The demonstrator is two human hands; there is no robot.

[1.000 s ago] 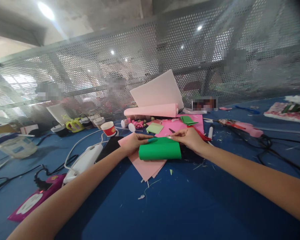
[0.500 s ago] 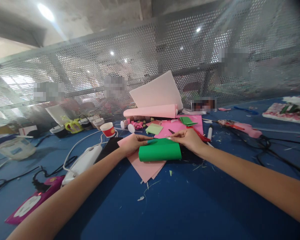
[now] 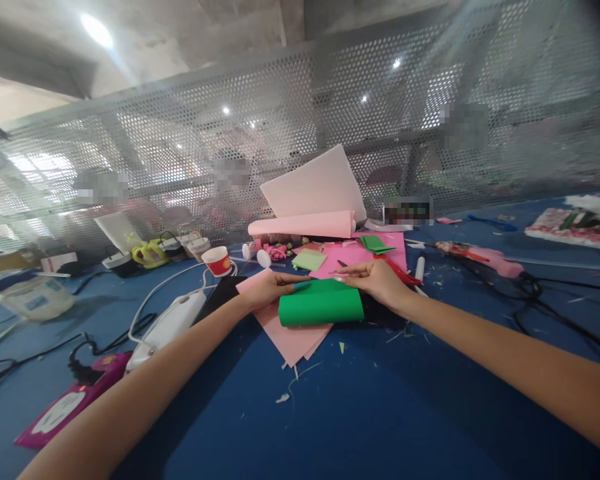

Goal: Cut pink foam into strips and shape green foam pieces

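A sheet of green paper (image 3: 321, 307), curved over into a loose roll, lies in front of me above the blue table (image 3: 310, 427). My left hand (image 3: 266, 291) pinches its far edge at the left, with the thumb on top. At the right end of that same edge, my right hand (image 3: 377, 283) has thumb and fingers closed on the paper. Beneath the roll are pale pink sheets (image 3: 293, 343) and a black mat (image 3: 223, 300), both partly covered. Just beyond the hands lie light green squares (image 3: 310, 259) and a bright pink sheet (image 3: 333, 257).
A pink glue gun (image 3: 500, 260) with black cables lies at right, near red-handled scissors (image 3: 403, 272). On the left are a white power strip (image 3: 173, 327), a purple socket block (image 3: 75, 407) and a red paper cup (image 3: 217, 261). A rolled pink sheet (image 3: 303, 225) lies behind.
Both hands keep their grip on the green paper's far edge. My right fingers have shifted slightly; the whole view has moved a little, and the roll looks almost the same.
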